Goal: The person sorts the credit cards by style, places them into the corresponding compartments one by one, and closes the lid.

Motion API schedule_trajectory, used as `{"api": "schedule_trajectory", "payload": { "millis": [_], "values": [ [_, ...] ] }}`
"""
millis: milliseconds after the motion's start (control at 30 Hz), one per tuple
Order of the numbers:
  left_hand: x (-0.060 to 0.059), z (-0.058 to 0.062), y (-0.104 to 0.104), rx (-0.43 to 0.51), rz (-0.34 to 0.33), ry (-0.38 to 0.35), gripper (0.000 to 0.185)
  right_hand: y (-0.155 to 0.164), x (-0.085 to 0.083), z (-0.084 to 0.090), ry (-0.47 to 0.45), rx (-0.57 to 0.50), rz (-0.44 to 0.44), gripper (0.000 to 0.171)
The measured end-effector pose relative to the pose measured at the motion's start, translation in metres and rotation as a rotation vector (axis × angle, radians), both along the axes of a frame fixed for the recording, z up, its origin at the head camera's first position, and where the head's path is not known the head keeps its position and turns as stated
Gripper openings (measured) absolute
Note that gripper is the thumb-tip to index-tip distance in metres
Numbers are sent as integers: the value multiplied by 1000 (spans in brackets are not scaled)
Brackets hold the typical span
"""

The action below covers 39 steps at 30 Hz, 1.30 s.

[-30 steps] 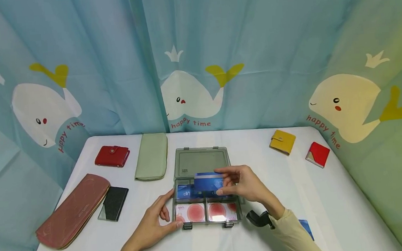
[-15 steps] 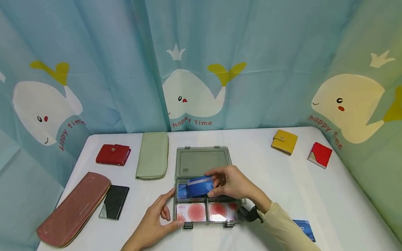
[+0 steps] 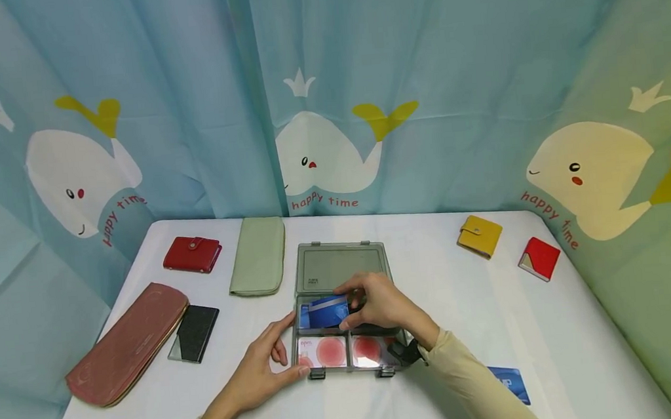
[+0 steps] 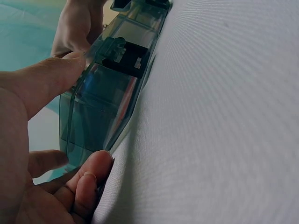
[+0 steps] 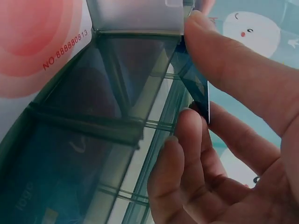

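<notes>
A translucent grey-green compartment box (image 3: 341, 263) lies in the middle of the table, its lid tipped back. My left hand (image 3: 254, 377) grips the box's left side, thumb on the front corner and fingers along the wall. Between thumb and fingers my right hand (image 3: 381, 303) pinches a blue card (image 3: 328, 312), tilted over the back left compartment, where another blue card shows beneath. In the right wrist view the pinched card (image 5: 202, 88) appears nearly edge-on. A pink-circled card (image 3: 329, 351) fills the front left compartment; a second pink-circled card (image 3: 367, 350) lies front right.
Left of the box are a pale green wallet (image 3: 258, 256), a dark red wallet (image 3: 191, 254), a long brown purse (image 3: 127, 346) and a black card case (image 3: 196, 333). A yellow wallet (image 3: 479, 236), a red card holder (image 3: 539, 258) and a loose blue card (image 3: 511, 384) lie right.
My right hand has moved left and slightly down with the blue card, from over the divider to the back left compartment. The left hand keeps its hold on the box.
</notes>
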State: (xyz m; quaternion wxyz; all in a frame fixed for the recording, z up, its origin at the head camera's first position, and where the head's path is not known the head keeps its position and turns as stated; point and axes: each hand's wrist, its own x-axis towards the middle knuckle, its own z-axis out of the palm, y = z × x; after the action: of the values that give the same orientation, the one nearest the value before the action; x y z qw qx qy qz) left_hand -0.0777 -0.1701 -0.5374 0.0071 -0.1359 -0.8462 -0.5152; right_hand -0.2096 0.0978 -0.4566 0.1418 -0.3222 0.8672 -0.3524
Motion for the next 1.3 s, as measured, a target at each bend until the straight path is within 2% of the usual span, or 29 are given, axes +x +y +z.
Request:
{"api": "schedule_trajectory", "payload": {
  "millis": [167,400,600,767,900,1033,1167,1300],
  "values": [
    [0,2,0,-7,-5,-10,92,-4,2,1,81,28,-14,62],
    [-1,5,2,-5,-9,-4,92,-8,5,4,124,84,-35,63],
    [0,5,2,-8,-8,2,93,3,6,6,116,70,33,69],
    [1,5,2,-9,-5,6,93,29,6,6,61,-28,58,67],
    [2,4,2,-8,-5,18,93,58,9,5,59,-104,31,65],
    [1,3,2,-1,-3,23,93,89,16,3,84,-133,-17,65],
    [2,3,2,1,-8,27,91,122,29,3,122,-124,-80,66],
    [2,2,2,-2,-9,34,90,154,48,3,112,-114,-150,67]
  ]
}}
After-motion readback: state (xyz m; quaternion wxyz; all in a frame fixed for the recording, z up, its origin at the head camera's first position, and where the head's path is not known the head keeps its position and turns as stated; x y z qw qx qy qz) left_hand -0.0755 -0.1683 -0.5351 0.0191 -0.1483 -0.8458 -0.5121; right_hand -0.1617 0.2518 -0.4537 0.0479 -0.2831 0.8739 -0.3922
